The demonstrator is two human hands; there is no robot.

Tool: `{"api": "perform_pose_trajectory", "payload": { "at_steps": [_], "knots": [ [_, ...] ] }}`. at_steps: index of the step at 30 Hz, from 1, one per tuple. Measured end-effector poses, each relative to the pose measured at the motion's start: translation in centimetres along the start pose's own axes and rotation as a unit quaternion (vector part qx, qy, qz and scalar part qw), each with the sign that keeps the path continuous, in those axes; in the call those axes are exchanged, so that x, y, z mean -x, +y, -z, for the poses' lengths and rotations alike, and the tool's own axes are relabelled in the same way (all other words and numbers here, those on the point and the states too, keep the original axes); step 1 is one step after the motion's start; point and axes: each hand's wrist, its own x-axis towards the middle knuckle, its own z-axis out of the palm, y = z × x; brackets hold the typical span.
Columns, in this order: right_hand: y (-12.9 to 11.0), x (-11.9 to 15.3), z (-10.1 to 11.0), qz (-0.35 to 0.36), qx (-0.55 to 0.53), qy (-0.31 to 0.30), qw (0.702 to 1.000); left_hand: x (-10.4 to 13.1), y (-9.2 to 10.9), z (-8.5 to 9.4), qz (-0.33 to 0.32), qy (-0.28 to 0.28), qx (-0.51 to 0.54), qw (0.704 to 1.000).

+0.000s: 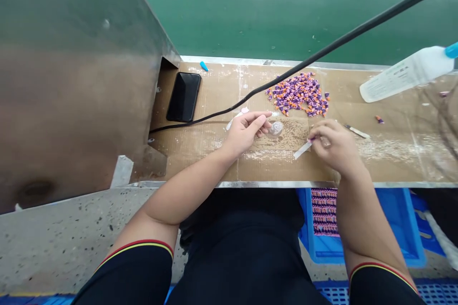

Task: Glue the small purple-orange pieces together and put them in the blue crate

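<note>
My left hand (247,129) is over the cardboard-covered bench, fingers curled and thumb against the index finger. By its fingertips is a small clear round piece (275,128); whether the fingers grip it or only touch it is unclear. Between the thumb and fingers of my right hand (332,145), a short flat white strip (302,149) points down to the left. A bit of purple shows where the strip meets the fingers. Beyond both hands lies a pile of small purple and orange pieces (300,94). A pale strip with a pinkish end (236,118) lies behind my left hand.
A black cable (322,52) crosses above the bench. There are a phone (183,96), a blue cap (203,66), a white bottle (404,74), a thin blade-like tool (358,131) and a single purple-orange piece (379,119). A metal panel (78,81) stands left; a blue crate (417,243) sits below.
</note>
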Motion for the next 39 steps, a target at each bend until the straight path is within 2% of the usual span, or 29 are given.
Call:
{"api": "perform_pose_trajectory", "payload": {
  "at_steps": [3,7,8,10,12,13,15,19,21,23,25,27,28,29,30,32,33,35,39],
  "knots": [
    [-0.2,2.8,0.0,0.033,0.066,-0.028,0.997,0.2,0.0,-0.4,-0.002,-0.006,-0.013,1.000],
    [0.2,5.8,-0.1,-0.012,0.077,-0.022,0.997,0.2,-0.1,-0.5,-0.016,-0.007,-0.018,1.000],
    [0.4,6.5,-0.2,-0.033,0.073,-0.002,0.997,0.2,-0.2,-0.5,-0.023,-0.007,-0.017,1.000],
    [0.6,7.9,-0.4,-0.107,0.044,0.078,0.990,0.0,-0.3,-0.4,-0.033,0.000,-0.016,0.999],
    [0.6,9.0,-0.7,-0.187,-0.002,0.167,0.968,-0.1,-0.3,-0.3,-0.035,0.017,-0.020,0.999],
    [0.5,9.3,-0.9,-0.210,-0.017,0.191,0.959,-0.1,-0.3,-0.3,-0.035,0.030,-0.021,0.999],
    [0.0,9.5,-1.3,-0.216,-0.015,0.181,0.959,-0.3,-0.2,-0.3,-0.034,0.052,-0.022,0.998],
    [-1.2,8.4,-2.0,-0.189,0.031,0.107,0.976,-0.4,0.0,-0.2,-0.041,0.072,-0.027,0.996],
    [-1.3,8.1,-2.1,-0.194,0.000,0.107,0.975,-0.4,0.1,-0.3,-0.042,0.076,-0.031,0.996],
    [-0.5,8.9,-1.4,-0.226,-0.073,0.149,0.960,-0.3,0.3,-0.4,-0.040,0.085,-0.035,0.995],
    [1.1,11.1,0.4,-0.277,-0.129,0.240,0.921,-0.2,0.6,-0.6,-0.034,0.098,-0.039,0.994],
    [3.1,14.5,3.3,-0.334,-0.112,0.332,0.875,0.0,1.0,-0.9,-0.034,0.104,-0.043,0.993],
    [4.0,16.6,5.0,-0.365,-0.076,0.350,0.859,0.1,1.2,-1.1,-0.039,0.103,-0.046,0.993],
    [4.7,18.7,6.8,-0.411,-0.032,0.330,0.849,0.2,1.4,-1.3,-0.045,0.101,-0.050,0.993],
    [5.3,20.7,8.4,-0.473,0.020,0.265,0.840,0.3,1.6,-1.5,-0.053,0.100,-0.056,0.992],
    [5.8,24.3,11.0,-0.593,0.121,0.049,0.795,0.6,1.9,-2.0,-0.066,0.102,-0.067,0.990],
    [5.8,25.7,11.8,-0.629,0.147,-0.028,0.763,0.8,2.1,-2.2,-0.073,0.105,-0.072,0.989],
    [5.9,27.9,12.5,-0.672,0.175,-0.134,0.707,0.9,2.2,-2.5,-0.083,0.109,-0.079,0.987],
    [6.7,30.0,11.3,-0.713,0.190,-0.257,0.624,0.8,2.2,-2.9,-0.086,0.125,-0.106,0.983]
  ]
}}
